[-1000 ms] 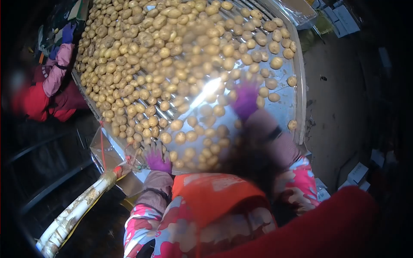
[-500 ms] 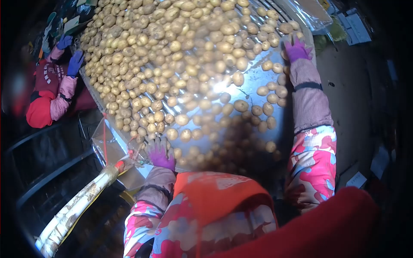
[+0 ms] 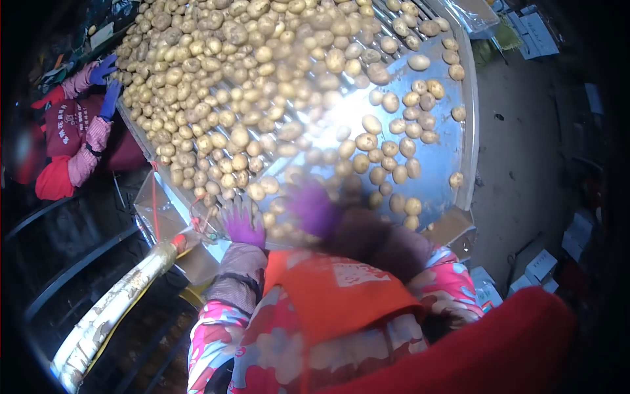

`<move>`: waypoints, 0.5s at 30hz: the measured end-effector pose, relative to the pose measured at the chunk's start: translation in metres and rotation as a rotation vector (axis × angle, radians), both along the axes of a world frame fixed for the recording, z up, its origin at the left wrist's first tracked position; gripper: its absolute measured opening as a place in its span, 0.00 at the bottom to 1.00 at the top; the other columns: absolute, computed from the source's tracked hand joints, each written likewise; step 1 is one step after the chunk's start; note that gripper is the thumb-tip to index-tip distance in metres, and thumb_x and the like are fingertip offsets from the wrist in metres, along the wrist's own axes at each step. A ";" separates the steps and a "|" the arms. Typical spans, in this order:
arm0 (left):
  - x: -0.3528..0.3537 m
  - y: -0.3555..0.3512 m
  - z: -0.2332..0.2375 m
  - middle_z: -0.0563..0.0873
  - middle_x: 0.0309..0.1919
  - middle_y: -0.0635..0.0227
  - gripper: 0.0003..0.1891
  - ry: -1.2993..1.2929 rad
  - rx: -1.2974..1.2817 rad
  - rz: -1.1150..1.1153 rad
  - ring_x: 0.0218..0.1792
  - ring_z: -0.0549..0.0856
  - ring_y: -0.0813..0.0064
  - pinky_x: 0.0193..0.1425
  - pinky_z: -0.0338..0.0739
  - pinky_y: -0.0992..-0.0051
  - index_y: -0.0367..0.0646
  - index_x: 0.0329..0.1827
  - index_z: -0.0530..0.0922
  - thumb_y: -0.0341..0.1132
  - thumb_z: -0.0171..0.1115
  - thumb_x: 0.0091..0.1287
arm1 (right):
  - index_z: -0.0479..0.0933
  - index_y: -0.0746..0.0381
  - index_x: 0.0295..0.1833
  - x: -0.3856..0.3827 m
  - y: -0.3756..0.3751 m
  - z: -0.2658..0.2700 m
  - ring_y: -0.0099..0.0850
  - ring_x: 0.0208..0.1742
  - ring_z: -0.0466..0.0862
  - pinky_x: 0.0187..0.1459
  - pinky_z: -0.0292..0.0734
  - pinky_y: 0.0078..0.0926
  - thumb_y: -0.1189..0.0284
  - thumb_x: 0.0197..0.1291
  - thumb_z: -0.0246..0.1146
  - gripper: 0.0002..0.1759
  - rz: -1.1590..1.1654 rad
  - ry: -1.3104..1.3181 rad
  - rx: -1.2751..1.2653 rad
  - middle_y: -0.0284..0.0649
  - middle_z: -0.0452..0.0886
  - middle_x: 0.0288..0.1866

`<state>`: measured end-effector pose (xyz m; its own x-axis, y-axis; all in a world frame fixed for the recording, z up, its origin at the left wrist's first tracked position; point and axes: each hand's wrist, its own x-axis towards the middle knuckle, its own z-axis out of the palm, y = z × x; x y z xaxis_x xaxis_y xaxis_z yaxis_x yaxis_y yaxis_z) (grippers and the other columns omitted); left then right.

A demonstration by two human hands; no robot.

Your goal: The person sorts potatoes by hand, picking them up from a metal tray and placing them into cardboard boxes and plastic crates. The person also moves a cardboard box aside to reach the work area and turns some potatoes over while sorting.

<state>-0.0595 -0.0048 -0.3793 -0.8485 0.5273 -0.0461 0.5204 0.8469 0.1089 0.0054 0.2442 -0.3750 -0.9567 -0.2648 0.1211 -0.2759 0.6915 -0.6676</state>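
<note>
My left hand [image 3: 243, 223], in a purple and grey glove, rests at the near left edge of the sorting table with its fingers spread. Small potatoes [image 3: 228, 181] lie just past its fingertips. In front of my body, my right hand [image 3: 312, 206] in a purple glove is smeared by motion above the near potatoes, and its fingers cannot be made out. A thick layer of potatoes [image 3: 197, 72] covers the metal rollers. Fewer potatoes [image 3: 389, 149] are scattered over the smooth metal plate [image 3: 430, 197] on the right.
A co-worker in a dark red apron [image 3: 73, 125] leans in at the left edge, with blue-gloved hands [image 3: 110, 98] by the potatoes. A worn white pipe [image 3: 118, 305] slants up at lower left. Cardboard boxes [image 3: 541, 266] stand on the floor at right.
My right hand has swept from the table's far right side to the near middle, beside my left hand. Potatoes on the plate have shifted. My left hand stays in nearly the same place.
</note>
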 end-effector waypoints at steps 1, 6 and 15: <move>0.000 -0.001 -0.004 0.71 0.69 0.50 0.31 0.034 0.017 -0.004 0.71 0.65 0.44 0.77 0.48 0.41 0.47 0.70 0.71 0.42 0.61 0.61 | 0.75 0.60 0.62 0.001 0.025 -0.021 0.44 0.65 0.73 0.65 0.66 0.48 0.67 0.64 0.60 0.21 -0.064 0.016 -0.050 0.47 0.74 0.63; 0.000 -0.003 -0.006 0.71 0.69 0.50 0.31 -0.006 0.021 0.009 0.72 0.65 0.46 0.77 0.50 0.43 0.48 0.71 0.70 0.43 0.60 0.62 | 0.71 0.59 0.66 -0.018 0.223 -0.046 0.42 0.61 0.78 0.60 0.73 0.40 0.64 0.69 0.55 0.23 -0.753 -0.098 0.157 0.48 0.78 0.57; -0.003 -0.002 -0.003 0.72 0.66 0.52 0.31 0.064 -0.002 -0.002 0.70 0.67 0.46 0.74 0.54 0.44 0.45 0.69 0.70 0.43 0.60 0.60 | 0.70 0.56 0.70 -0.045 0.336 -0.061 0.42 0.63 0.79 0.63 0.73 0.36 0.63 0.60 0.63 0.32 -1.042 -0.299 0.135 0.50 0.79 0.62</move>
